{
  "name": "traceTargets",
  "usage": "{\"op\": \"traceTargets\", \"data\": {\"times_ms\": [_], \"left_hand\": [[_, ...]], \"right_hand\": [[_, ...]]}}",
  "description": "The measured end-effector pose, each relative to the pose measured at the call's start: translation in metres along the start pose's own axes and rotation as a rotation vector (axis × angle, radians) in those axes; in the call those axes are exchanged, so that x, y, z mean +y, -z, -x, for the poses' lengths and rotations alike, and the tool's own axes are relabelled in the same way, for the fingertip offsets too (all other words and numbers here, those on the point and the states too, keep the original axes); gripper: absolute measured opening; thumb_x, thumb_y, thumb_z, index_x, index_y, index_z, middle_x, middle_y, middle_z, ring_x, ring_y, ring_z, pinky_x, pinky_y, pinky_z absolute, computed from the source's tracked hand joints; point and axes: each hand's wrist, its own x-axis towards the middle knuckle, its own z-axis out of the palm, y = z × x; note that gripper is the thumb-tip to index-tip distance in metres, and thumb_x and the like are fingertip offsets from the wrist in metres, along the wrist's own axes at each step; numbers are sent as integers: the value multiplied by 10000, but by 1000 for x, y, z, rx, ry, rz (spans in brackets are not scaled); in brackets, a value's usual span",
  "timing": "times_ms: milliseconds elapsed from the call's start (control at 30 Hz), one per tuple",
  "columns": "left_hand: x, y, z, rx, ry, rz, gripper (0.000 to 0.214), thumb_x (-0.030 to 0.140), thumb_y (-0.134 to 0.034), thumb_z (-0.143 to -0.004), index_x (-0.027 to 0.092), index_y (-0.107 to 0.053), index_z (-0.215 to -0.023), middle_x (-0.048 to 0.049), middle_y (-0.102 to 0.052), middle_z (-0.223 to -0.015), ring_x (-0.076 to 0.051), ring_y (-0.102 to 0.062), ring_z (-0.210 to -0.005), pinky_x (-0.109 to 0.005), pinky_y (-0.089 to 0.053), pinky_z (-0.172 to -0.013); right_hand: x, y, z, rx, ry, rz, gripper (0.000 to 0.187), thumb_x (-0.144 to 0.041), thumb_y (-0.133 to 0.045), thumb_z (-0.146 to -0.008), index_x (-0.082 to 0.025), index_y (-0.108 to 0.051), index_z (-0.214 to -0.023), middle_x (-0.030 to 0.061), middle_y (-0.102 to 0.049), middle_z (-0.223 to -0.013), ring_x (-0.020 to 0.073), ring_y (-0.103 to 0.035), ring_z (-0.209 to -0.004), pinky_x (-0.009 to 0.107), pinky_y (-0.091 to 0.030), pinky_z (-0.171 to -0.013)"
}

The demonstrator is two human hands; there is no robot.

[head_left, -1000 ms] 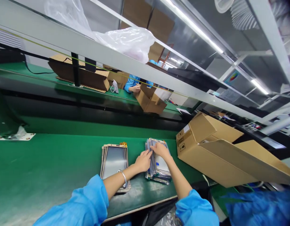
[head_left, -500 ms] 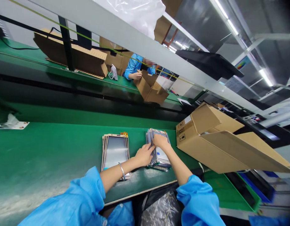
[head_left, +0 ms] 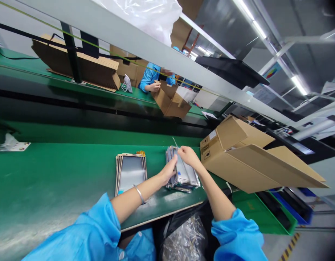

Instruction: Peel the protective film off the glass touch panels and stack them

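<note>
A stack of display panels (head_left: 184,174) lies on the green bench in front of me. Its top panel is glossy and grey with a small blue mark. My left hand (head_left: 169,171) rests against the left part of this stack, fingers stretched out. Over the upper part of the stack, my right hand (head_left: 187,155) is closed in a pinch on a thin clear film (head_left: 175,142), whose edge sticks up past the fingers. To the left is a second stack of panels (head_left: 132,170) with an orange flex cable at its top; my left forearm covers its lower end.
An open cardboard box (head_left: 238,170) stands at the right. Below the bench edge (head_left: 167,215) is a bag of crumpled clear plastic (head_left: 185,241). Green and blue bins (head_left: 265,217) sit lower right. Across the bench, a co-worker handles another carton (head_left: 170,103).
My right hand has lifted slightly and drawn a strip of clear film up from the top panel. My left fingers have shifted from the panel's surface toward its left side.
</note>
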Motion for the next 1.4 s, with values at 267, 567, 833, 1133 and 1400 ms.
{"op": "traceTargets", "data": {"times_ms": [267,567,833,1133,1400], "left_hand": [[33,14,55,127,196,567,377,492,-407,-905,175,-571,-1025,-75,-666,-838,-184,-637,-662,-294,-498,-606],[59,56,129,200,308,722,421,210,-381,-948,193,-373,-1368,-164,-524,-1330,-272,-642,-1013,-375,-523,-690],[67,61,158,271,298,706,363,229,-387,-949,186,-448,-1304,-121,-489,-1388,-287,-542,-1182,-334,-526,-657],[69,59,162,355,277,759,282,233,-386,-955,170,-491,-1208,-140,-490,-1376,-300,-457,-1279,-562,-458,-915],[76,54,166,429,239,770,204,223,-403,-956,171,-517,-1117,-104,-466,-1399,-292,-420,-1306,-696,-282,-1022]], "right_hand": [[-50,-5,84,-89,476,-315,183,-204,-428,-892,-188,-576,-785,35,-638,-828,161,-612,-789,304,-510,-736],[-60,-18,165,254,1014,33,246,-155,-469,-919,-122,-574,-1139,156,-668,-1079,235,-640,-987,369,-569,-780],[-78,-34,177,326,1104,-28,209,-70,-492,-895,-94,-619,-1060,163,-690,-1067,226,-652,-990,339,-574,-772],[-93,-30,189,463,1157,39,214,-42,-507,-859,-70,-664,-1001,172,-718,-1003,259,-689,-947,330,-593,-721],[-98,-29,190,518,1169,134,260,-51,-436,-885,-81,-680,-970,159,-730,-962,237,-693,-933,303,-599,-718]]}}
